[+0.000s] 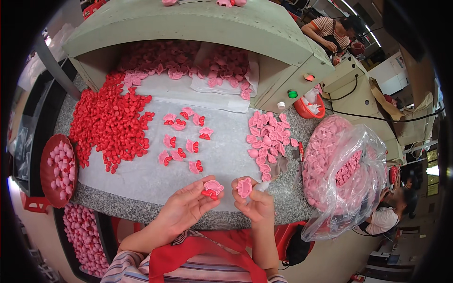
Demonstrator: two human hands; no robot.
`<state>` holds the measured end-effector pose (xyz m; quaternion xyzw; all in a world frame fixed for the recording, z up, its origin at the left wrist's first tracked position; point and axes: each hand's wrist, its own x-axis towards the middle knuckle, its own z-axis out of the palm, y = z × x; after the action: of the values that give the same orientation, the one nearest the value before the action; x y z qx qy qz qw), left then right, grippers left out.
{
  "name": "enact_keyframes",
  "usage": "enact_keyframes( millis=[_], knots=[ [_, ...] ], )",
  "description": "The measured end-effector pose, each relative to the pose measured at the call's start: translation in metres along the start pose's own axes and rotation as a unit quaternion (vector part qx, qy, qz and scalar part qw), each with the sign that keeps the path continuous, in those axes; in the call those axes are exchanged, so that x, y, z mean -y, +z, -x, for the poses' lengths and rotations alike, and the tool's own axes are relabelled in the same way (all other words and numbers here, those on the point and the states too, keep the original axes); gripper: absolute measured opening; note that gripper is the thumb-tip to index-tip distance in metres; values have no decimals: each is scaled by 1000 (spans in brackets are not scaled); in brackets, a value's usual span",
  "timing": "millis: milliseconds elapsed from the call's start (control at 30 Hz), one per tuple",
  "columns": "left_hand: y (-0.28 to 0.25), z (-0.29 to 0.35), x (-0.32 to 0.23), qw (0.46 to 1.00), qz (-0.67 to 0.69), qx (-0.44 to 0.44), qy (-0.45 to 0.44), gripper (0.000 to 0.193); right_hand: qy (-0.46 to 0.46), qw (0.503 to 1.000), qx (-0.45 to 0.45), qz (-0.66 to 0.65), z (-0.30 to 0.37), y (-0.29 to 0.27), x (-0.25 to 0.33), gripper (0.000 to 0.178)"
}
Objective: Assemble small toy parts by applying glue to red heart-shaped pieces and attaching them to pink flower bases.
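Observation:
My left hand [186,207] holds a pink flower-shaped piece with a red part fitted to it [212,188], pinched between thumb and fingers above the table's front edge. My right hand [255,200] grips a plain pink piece [244,187] and a small white-tipped tool [262,186]. Just beyond the hands, several joined pink-and-red pieces [181,141] lie spread on a white sheet [222,155]. A big heap of small red parts [111,122] lies to the left, and a pile of plain pink pieces [266,139] to the right.
A red bowl of pink pieces [57,170] sits at the left edge. A clear bag of pink pieces [344,174] stands at the right, a small orange bowl [309,107] behind it. A grey-green machine hood [198,28] covers the back. Other people work at the right.

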<state>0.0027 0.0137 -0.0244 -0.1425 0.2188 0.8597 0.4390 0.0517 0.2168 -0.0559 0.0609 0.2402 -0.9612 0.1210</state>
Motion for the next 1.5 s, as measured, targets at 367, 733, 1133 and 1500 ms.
enact_keyframes(
  millis=[367,733,1133,1500],
  knots=[
    [-7,2,-1,999,-2,-21,24,43,-61,826,-261,495,-6,11,-5,27],
    [-7,3,-4,999,8,-19,29,40,-195,460,-275,821,-16,-6,-6,23],
    [-9,2,0,998,3,-14,57,38,-218,633,-118,733,-9,35,10,27],
    [7,10,4,990,-87,-6,111,29,-331,645,-111,680,-1,80,-28,33]
  ],
)
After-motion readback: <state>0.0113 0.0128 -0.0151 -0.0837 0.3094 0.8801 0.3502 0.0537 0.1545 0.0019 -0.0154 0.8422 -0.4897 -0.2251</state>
